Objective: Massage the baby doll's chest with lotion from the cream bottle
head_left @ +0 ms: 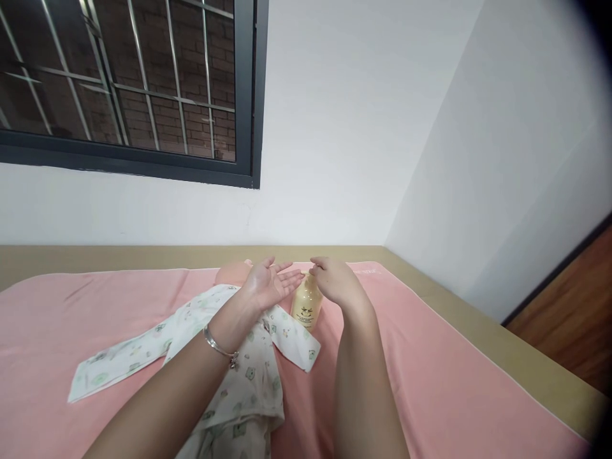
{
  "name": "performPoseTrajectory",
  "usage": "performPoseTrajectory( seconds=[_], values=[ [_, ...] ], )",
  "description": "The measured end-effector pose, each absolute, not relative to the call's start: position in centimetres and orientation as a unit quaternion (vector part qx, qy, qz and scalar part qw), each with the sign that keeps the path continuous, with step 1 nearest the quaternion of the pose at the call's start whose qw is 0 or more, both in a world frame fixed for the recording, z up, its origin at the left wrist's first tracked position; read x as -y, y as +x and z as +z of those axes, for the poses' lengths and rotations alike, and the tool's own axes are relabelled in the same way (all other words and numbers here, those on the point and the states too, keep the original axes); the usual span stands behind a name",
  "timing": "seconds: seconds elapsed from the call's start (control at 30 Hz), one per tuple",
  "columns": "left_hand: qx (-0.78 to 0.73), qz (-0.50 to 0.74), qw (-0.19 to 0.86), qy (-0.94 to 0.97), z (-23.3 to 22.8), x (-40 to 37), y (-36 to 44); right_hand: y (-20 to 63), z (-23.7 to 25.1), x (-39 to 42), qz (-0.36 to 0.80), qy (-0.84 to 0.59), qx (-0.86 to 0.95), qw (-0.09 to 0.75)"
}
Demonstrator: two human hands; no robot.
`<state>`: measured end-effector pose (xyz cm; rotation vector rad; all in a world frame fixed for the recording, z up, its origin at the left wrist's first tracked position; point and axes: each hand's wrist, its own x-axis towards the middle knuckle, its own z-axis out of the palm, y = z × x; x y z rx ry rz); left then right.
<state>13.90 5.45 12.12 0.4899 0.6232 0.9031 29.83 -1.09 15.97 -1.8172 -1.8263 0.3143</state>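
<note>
My left hand is open, palm up with fingers spread. Its fingertips reach the top of a yellow pump bottle, beside the nozzle. My right hand is closed over the bottle's pump head, which its fingers mostly hide. The bottle stands upright, with dark print on its front. Under my left forearm lies a doll in white pyjamas with a small green print, its sleeves stretched out to both sides. The doll's rounded, peach-coloured head shows behind my left wrist, partly covered. A silver bracelet circles that wrist.
A pink blanket covers most of the tan surface beneath. White walls meet at a corner behind. A dark-framed window with metal bars is at upper left, and a brown wooden panel is at far right.
</note>
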Motion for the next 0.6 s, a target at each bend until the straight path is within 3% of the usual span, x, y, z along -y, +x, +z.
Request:
performPoseTrajectory(
  seconds=[0.4, 0.6],
  values=[
    [-0.265, 0.428, 0.83, 0.241, 12.9, -0.8, 10.7, 28.4, 15.9, 1.4, 0.084, -0.661, 0.698, 0.26],
    [-0.315, 0.458, 0.814, 0.169, 14.8, 4.4, 6.1, 22.9, 16.8, 6.0, 0.06, -0.514, 0.808, 0.28]
  ],
)
